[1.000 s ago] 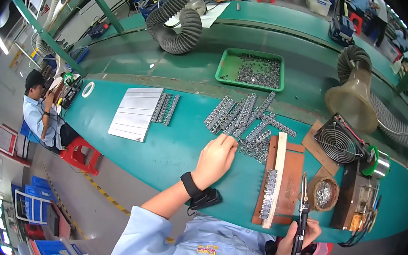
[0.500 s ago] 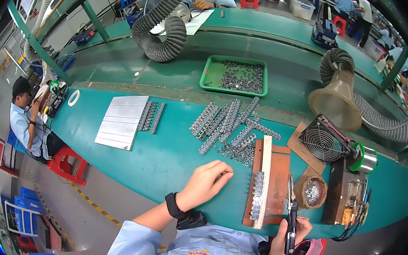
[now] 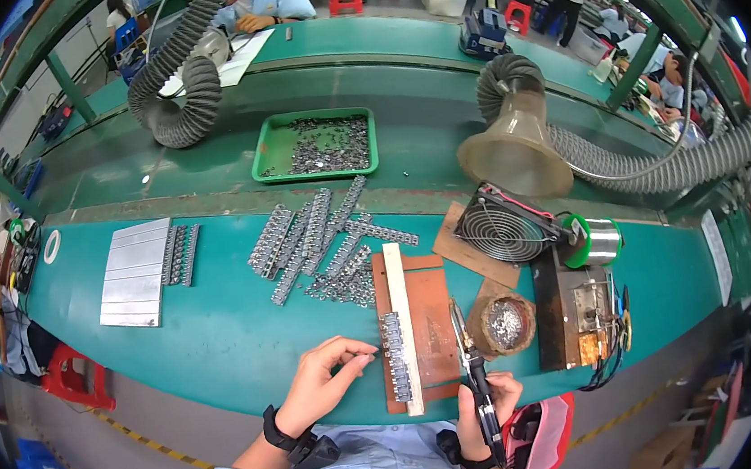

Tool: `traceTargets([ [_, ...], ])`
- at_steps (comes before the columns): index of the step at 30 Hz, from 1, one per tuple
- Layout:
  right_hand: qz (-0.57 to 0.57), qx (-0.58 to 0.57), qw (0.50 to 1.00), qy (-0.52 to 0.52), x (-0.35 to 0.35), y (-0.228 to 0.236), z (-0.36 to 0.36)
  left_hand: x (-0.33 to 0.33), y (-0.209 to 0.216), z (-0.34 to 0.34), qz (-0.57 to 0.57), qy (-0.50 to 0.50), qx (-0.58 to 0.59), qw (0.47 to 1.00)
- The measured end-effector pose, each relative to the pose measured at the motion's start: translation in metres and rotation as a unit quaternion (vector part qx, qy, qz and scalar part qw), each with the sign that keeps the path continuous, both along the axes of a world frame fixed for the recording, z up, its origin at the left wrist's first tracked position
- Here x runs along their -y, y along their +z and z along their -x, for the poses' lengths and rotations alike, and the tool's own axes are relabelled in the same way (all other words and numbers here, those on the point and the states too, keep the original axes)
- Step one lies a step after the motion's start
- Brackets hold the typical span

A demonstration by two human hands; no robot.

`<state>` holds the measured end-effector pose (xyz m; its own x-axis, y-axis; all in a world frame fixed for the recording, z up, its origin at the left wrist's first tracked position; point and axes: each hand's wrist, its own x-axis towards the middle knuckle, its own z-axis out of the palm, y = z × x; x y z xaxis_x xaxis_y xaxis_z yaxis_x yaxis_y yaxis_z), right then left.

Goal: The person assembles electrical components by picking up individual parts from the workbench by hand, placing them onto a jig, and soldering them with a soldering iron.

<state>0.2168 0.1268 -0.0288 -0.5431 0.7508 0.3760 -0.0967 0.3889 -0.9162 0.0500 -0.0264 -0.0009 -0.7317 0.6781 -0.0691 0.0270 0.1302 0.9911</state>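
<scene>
My right hand [image 3: 493, 401] is wrapped round a soldering iron [image 3: 477, 374], its tip pointing away from me beside the brown board's right edge. On that brown board [image 3: 429, 320] lies a pale wooden bar [image 3: 404, 331]. Along the bar's left side sits a strip of small metal-and-dark parts [image 3: 394, 356]. My left hand [image 3: 324, 380] is just left of the strip, with thumb and forefinger brought together at the board's edge. Whatever they might pinch is too small to make out.
Loose part strips [image 3: 312, 236] and a heap of small metal pieces [image 3: 344, 281] lie beyond the board. A green tray [image 3: 264, 159] holds more pieces. Rightward are a round pot [image 3: 503, 323], a fan [image 3: 501, 227], a solder spool [image 3: 595, 240] and a fume funnel [image 3: 517, 153]. Silver plates [image 3: 135, 276] lie left.
The view has swung right, so the bench appears farther left. My left hand has come closer to the strip, its fingers now at the board's edge. The soldering iron leans more to the left.
</scene>
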Motion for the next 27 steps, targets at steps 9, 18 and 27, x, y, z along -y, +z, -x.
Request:
traceTargets([
  [9, 0.002, -0.015, 1.000, -0.023, -0.002, 0.000, 0.006, 0.003, -0.005, -0.004, -0.026, 0.012, 0.099, 0.995],
  [18, -0.006, -0.017, 1.000, -0.009, -0.002, -0.008, -0.002, -0.002, 0.005, -0.010, -0.060, 0.006, 0.218, 0.974],
  [27, -0.059, 0.006, 0.998, 0.007, -0.007, -0.005, 0.003, -0.008, 0.006, -0.003, -0.063, -0.007, 0.308, 0.949],
])
